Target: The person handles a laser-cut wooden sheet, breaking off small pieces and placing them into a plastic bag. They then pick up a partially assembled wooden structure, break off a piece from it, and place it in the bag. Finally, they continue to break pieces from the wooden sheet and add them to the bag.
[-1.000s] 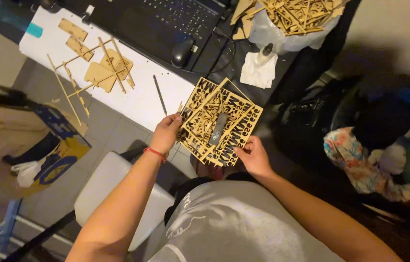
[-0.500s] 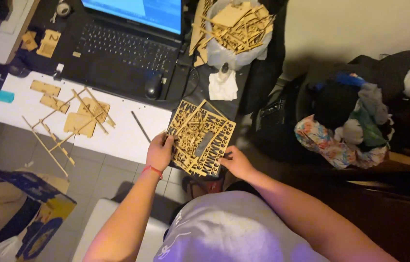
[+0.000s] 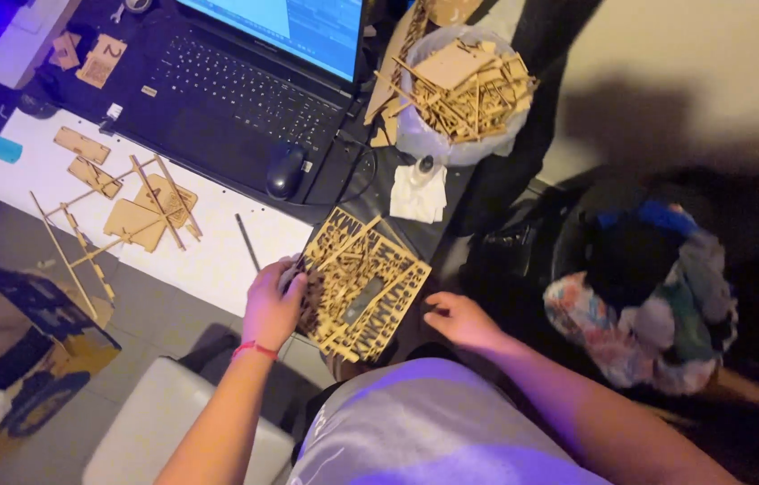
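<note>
Head view, looking down. A thin laser-cut wooden sheet (image 3: 363, 283), pale tan, roughly square and riddled with dark cut-out slots, lies tilted over the desk's front edge, above the person's lap. The left hand (image 3: 273, 304) is closed on the sheet's left edge, fingers curled over the fretted surface; a red band circles the wrist. The right hand (image 3: 462, 320) rests just beside the sheet's right corner, fingers bent and pointing toward it; whether it touches or grips the wood cannot be told, as that side is in shadow.

On the white board (image 3: 218, 260) to the left lie flat plywood pieces (image 3: 132, 211), some rounded plates, and long thin strips crossed over them. A slim dark rod (image 3: 247, 242) lies on the same board near the sheet's upper left corner.

Behind these sits an open black laptop (image 3: 236, 90) with a lit screen, and a glossy black mouse (image 3: 285, 171) stands by its front right corner. A crumpled white tissue (image 3: 418, 192) lies just above the sheet. Further back, a bin lined with a pale bag (image 3: 460, 90) is heaped with wooden offcuts and strips.

At the right, a pile of patterned fabric (image 3: 640, 314) sits on the dark floor area. A white cushioned seat (image 3: 155, 431) shows at lower left.
</note>
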